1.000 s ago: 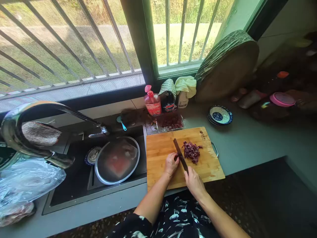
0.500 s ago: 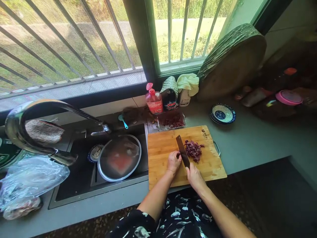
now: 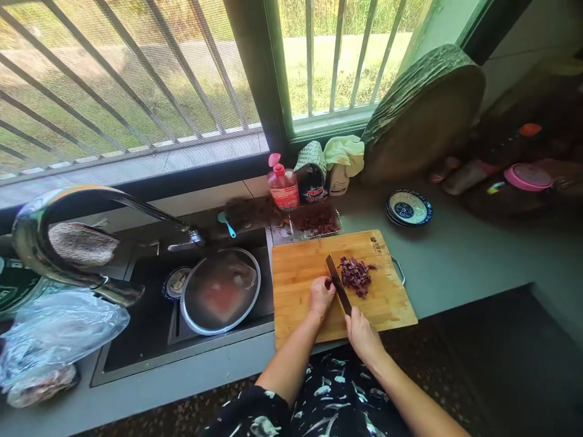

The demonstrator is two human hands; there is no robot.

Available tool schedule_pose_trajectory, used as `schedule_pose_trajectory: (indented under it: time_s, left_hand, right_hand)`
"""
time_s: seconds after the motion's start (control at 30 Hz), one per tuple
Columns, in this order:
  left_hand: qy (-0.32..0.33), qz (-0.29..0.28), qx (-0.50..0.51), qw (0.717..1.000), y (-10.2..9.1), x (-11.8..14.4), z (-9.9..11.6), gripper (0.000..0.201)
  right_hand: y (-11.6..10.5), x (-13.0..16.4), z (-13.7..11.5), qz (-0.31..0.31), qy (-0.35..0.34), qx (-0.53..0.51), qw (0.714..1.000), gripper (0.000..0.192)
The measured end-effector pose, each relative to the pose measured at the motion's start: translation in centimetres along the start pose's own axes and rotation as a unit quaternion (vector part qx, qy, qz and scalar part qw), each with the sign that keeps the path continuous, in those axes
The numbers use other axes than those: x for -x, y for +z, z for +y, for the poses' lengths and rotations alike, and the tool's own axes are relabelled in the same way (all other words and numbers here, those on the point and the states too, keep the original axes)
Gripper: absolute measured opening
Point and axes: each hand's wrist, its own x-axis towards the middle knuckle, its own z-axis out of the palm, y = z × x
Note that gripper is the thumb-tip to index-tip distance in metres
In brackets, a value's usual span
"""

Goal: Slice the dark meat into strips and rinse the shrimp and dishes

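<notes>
Since a second ago knife [image 3: 337, 283] edged right; right hand [image 3: 361, 332] grip clamps its handle, left hand [image 3: 321, 295] curled on a meat piece [image 3: 328, 281], fingertips at risk of a nick

Bare counter [image 3: 455, 261] is lying open right of the cutting board [image 3: 300, 273] — a stack of bowls [image 3: 409, 208] is sitting behind it. Bottles [image 3: 283, 185] are crowding the back edge — the sink [image 3: 136, 340] is bordering the left.
</notes>
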Motion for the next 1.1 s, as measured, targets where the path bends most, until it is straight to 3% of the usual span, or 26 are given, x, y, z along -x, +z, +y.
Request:
schedule_pose_trajectory:
  time_s: [0.13,0.27,0.4,0.57,0.77,0.9,1.1]
  left_hand:
    - [-0.014,-0.015,-0.008,1.000,-0.1,-0.2,0.4,0.012]
    - [-0.050,-0.037,-0.005,0.998,-1.0,-0.2,0.9,0.011]
    - [-0.102,-0.073,-0.012,0.992,-2.1,-0.2,1.2,0.011]
    - [-0.095,-0.052,-0.008,0.994,-2.3,-0.5,2.3,0.020]
    - [-0.077,-0.115,-0.086,0.987,-2.0,-1.2,3.8,0.018]
    - [-0.130,-0.154,-0.068,0.977,-2.6,-1.1,3.7,0.019]
    - [-0.184,-0.164,0.003,0.969,-3.6,-0.2,3.6,0.020]
  right_hand:
    - [0.2,0.7,0.2,-0.002,0.002,0.001,1.000,0.019]
    - [-0.2,-1.6,-0.1,-0.018,0.018,-0.022,0.999,0.018]
    - [-0.2,-2.9,1.7,-0.033,0.025,-0.074,0.996,0.019]
    - [-0.2,-2.5,2.7,-0.034,0.021,-0.078,0.996,0.019]
    - [0.1,0.2,2.1,-0.011,0.007,-0.029,1.000,0.017]
    - [0.9,1.8,2.9,-0.005,0.009,-0.013,1.000,0.018]
    - [-0.7,0.1,5.1,0.040,-0.029,-0.121,0.991,0.018]
